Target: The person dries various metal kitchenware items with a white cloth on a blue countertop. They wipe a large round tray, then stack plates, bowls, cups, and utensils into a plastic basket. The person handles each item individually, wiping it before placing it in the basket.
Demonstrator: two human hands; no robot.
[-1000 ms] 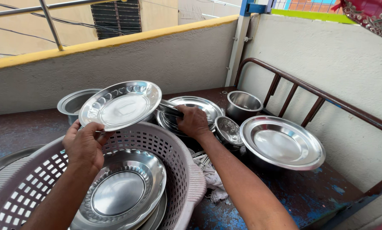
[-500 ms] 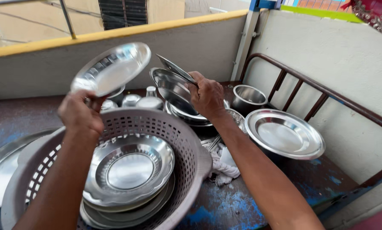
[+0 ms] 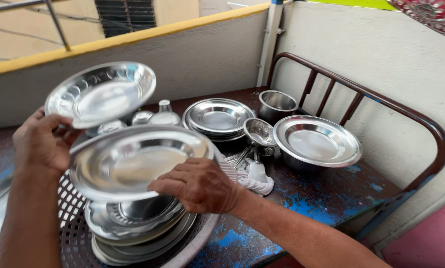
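Basket [image 3: 78, 238] — stacked steel plates [image 3: 133, 223] inside

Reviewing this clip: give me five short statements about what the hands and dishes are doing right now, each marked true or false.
1. The left hand holds a steel plate raised. True.
2. The right hand is empty. False: its grip is on a larger steel plate above the basket.
3. The basket holds stacked plates. True.
4. The wide bowl at right lies upside down. False: it sits open side up.
5. A white cloth lies on the blue-stained table. True.
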